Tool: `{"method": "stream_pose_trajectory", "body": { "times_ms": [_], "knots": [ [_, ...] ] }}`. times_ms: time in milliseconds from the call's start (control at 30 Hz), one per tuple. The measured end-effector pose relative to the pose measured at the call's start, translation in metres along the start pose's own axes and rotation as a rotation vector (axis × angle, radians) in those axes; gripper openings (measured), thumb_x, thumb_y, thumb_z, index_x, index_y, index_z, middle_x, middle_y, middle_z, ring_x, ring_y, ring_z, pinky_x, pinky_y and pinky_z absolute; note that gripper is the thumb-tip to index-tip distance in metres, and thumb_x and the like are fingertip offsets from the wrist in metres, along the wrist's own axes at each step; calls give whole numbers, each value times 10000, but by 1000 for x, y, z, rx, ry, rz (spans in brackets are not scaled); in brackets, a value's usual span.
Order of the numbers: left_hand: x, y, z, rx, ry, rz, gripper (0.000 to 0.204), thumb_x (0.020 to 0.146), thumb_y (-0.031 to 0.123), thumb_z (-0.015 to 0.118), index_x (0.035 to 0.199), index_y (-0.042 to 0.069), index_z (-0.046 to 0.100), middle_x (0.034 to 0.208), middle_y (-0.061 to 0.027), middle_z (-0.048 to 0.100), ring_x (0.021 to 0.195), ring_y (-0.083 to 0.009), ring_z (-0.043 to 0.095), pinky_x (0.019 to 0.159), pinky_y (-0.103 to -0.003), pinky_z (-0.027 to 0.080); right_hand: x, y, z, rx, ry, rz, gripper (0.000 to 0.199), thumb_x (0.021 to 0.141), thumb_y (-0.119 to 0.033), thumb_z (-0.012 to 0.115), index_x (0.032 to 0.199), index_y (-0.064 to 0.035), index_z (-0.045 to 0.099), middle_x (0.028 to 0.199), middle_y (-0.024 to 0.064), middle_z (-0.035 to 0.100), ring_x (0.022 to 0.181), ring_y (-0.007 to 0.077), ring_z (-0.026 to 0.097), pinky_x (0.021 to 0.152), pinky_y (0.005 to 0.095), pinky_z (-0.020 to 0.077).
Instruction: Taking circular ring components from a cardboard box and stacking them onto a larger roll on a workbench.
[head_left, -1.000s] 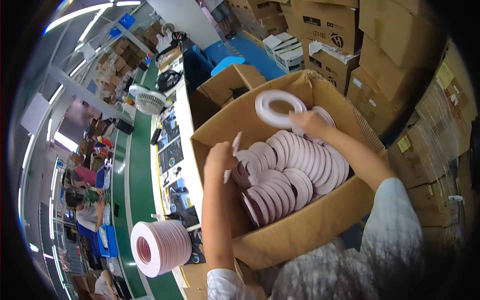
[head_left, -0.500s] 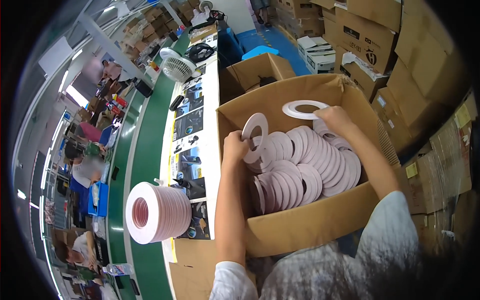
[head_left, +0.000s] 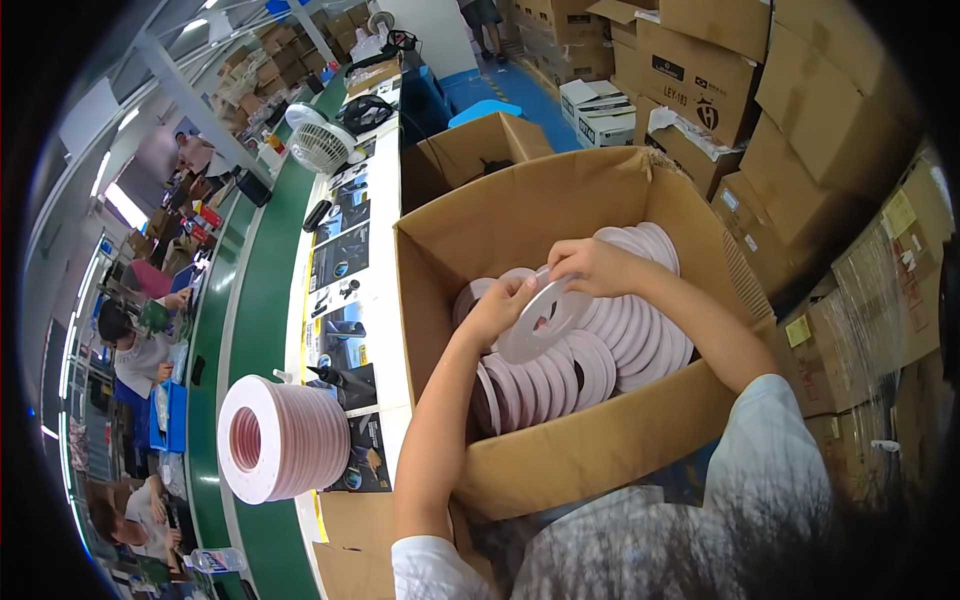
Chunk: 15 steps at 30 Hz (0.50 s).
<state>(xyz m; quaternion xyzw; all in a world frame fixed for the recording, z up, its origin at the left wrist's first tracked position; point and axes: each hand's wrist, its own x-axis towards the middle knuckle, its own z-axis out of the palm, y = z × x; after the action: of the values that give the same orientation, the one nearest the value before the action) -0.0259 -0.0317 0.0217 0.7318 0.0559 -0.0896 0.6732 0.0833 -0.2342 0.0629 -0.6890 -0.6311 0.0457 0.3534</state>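
Over the open cardboard box (head_left: 590,455), a flat pale pink ring (head_left: 518,346) is tilted between my two hands. My left hand (head_left: 498,310) pinches its left edge, thumb on top. My right hand (head_left: 597,268) has its fingers closed on the upper right edge. Whether one ring or two lie together there I cannot tell. Below, many similar rings (head_left: 655,335) lean in overlapping rows inside the box, partly hidden by my hands and forearms.
Left of the box, a stack of pink rings (head_left: 310,440) lies on its side on the bench edge, by a black item (head_left: 345,385). A white fan (head_left: 322,145) stands farther along. Cardboard cartons (head_left: 690,75) are piled at right. People sit beyond the green belt (head_left: 265,280).
Half a second ago each hand held a ring, well apart. The hands have come together over the box's middle, the right one moving left and down. The view has shifted slightly.
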Motion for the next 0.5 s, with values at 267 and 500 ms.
{"method": "stream_pose_trajectory", "body": {
  "times_ms": [267, 500],
  "knots": [
    [-9, 4, 9, -116, -26, -96, 477, 869, 361, 652, 1095, -50, 566, 889, -98, 622, 652, -145, 622, 546, -275, 530, 3, 0, 24, -238, 126, 8, 241, 662, -127, 744, 885, -70, 674, 865, 65, 590, 858, 257, 590, 760, 359, 489],
    [-20, 22, 8, -200, 15, -26, 417, 814, 256, 723, 1083, -36, 592, 803, -75, 629, 571, -125, 593, 528, -266, 499, 1, -17, 21, -401, 185, -81, 662, 636, -202, 770, 1241, -90, 525, 1151, 178, 563, 1038, 324, 566, 893, 396, 467]
  ]
}}
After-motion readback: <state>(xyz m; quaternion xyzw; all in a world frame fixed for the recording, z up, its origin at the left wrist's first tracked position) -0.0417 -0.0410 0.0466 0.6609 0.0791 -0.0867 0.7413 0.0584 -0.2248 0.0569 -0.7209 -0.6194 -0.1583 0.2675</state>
